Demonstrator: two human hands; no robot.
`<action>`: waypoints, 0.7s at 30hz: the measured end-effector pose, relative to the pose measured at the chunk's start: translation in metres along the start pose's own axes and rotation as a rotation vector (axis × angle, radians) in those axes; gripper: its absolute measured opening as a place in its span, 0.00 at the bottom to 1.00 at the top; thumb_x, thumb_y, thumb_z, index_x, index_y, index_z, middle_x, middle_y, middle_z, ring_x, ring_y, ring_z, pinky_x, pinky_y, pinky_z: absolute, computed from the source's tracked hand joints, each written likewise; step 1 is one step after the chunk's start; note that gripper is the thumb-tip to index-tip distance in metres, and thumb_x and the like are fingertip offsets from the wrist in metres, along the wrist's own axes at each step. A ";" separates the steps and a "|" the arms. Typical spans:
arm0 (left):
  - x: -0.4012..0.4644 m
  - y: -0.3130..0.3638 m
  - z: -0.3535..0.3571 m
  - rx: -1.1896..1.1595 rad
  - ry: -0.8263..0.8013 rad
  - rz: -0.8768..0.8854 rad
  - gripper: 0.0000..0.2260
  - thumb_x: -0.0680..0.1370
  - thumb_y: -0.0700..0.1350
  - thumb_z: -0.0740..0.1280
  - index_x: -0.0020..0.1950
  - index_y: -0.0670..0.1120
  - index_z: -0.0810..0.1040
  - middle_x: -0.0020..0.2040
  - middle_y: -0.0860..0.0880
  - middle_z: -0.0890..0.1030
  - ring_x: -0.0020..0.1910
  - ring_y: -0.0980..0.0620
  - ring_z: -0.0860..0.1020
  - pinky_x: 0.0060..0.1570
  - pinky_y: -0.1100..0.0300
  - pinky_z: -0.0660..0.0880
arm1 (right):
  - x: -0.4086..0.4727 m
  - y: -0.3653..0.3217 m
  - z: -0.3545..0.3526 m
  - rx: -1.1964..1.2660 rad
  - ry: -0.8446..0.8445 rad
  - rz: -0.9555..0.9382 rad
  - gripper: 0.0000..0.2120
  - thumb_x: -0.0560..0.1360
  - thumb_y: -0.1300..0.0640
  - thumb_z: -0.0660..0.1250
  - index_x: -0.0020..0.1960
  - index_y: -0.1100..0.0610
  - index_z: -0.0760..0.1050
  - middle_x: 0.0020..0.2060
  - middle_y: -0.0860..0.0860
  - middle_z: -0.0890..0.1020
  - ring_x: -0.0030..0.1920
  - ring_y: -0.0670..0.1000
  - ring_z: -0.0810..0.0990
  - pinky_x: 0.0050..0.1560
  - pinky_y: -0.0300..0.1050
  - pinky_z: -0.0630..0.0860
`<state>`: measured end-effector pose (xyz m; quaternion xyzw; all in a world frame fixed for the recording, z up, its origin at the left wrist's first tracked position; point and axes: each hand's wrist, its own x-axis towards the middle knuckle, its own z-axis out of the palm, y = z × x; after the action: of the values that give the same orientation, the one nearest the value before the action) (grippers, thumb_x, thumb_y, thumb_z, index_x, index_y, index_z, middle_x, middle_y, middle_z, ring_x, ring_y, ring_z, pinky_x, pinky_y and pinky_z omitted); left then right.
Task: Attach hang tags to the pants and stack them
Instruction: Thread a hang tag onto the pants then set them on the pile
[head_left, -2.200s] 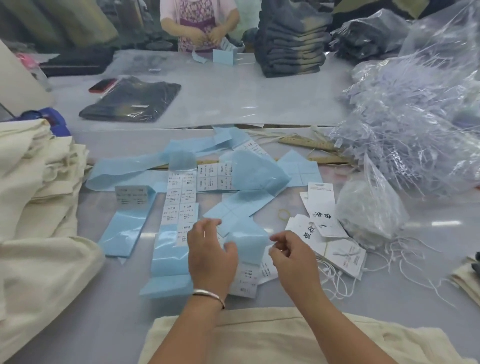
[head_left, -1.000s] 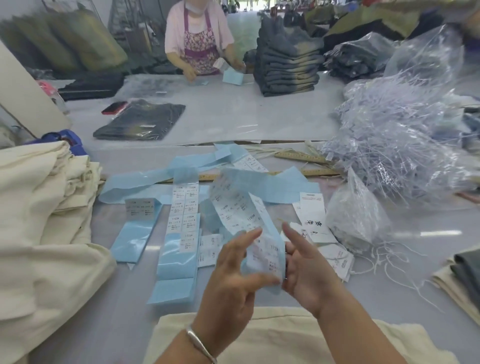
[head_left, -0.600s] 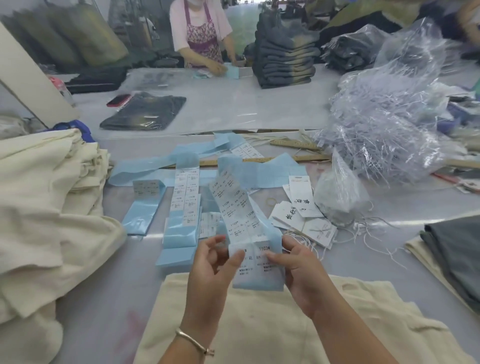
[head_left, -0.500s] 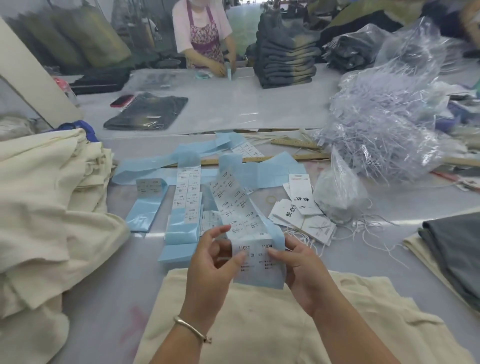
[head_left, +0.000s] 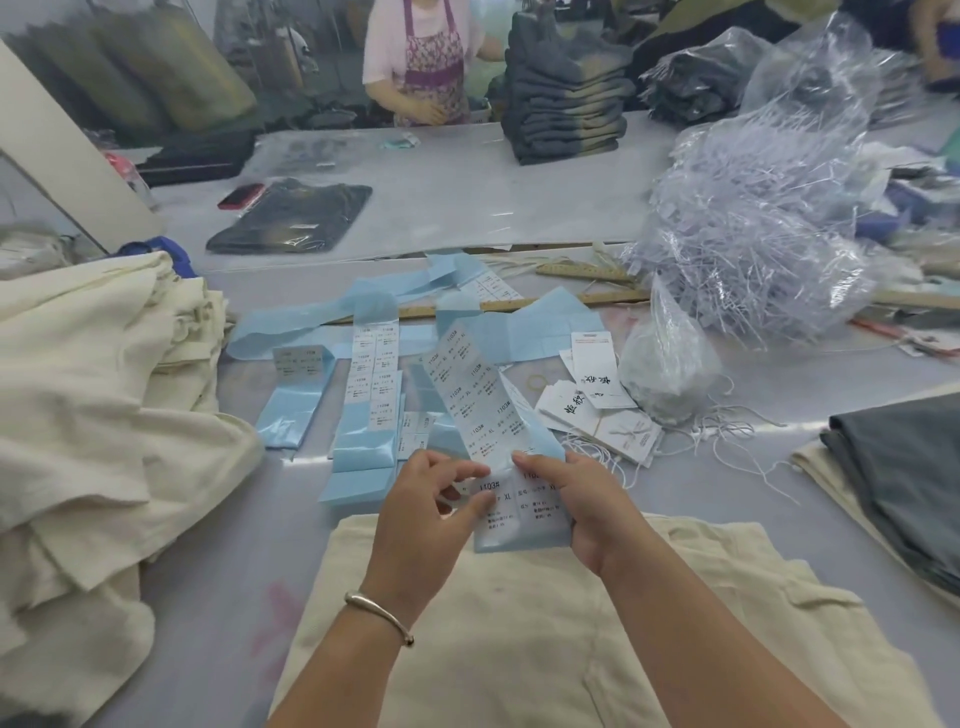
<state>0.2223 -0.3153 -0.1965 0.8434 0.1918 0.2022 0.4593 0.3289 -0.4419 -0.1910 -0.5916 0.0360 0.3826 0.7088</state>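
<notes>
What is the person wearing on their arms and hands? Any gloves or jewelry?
No gloves. Both forearms are bare, with no sleeves showing. The left hand has a thin, plain silver-coloured metal bangle round its wrist, a smooth band that looks open-ended. The right hand and its wrist wear nothing: no watch or bracelet. No rings are visible on the fingers that show.

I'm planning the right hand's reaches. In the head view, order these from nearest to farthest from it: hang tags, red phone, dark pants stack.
From the right hand:
1. Hang tags, just beyond it, slightly right.
2. Red phone, far left.
3. Dark pants stack, far table.
</notes>
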 end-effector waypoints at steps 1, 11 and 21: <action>0.000 -0.001 0.000 0.018 -0.001 0.012 0.10 0.72 0.44 0.76 0.50 0.57 0.82 0.47 0.57 0.74 0.44 0.60 0.76 0.44 0.69 0.73 | 0.001 0.001 0.000 -0.004 0.001 -0.004 0.08 0.72 0.60 0.72 0.50 0.58 0.80 0.42 0.57 0.86 0.39 0.56 0.85 0.45 0.53 0.82; 0.004 -0.004 0.008 0.123 0.124 0.162 0.06 0.72 0.44 0.76 0.46 0.52 0.84 0.45 0.59 0.76 0.47 0.58 0.77 0.46 0.68 0.74 | 0.010 0.000 -0.004 -0.019 0.003 -0.024 0.11 0.72 0.60 0.72 0.53 0.59 0.80 0.42 0.57 0.86 0.38 0.56 0.84 0.43 0.50 0.82; 0.003 0.011 -0.019 -0.102 0.229 0.270 0.04 0.71 0.43 0.73 0.41 0.52 0.81 0.49 0.53 0.79 0.54 0.49 0.79 0.56 0.64 0.73 | 0.062 -0.016 0.012 0.049 0.049 -0.023 0.05 0.76 0.61 0.69 0.51 0.59 0.78 0.38 0.54 0.86 0.33 0.53 0.84 0.30 0.45 0.80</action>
<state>0.2170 -0.3059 -0.1771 0.8087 0.1175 0.3660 0.4452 0.3773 -0.4006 -0.2061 -0.5837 0.0561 0.3588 0.7263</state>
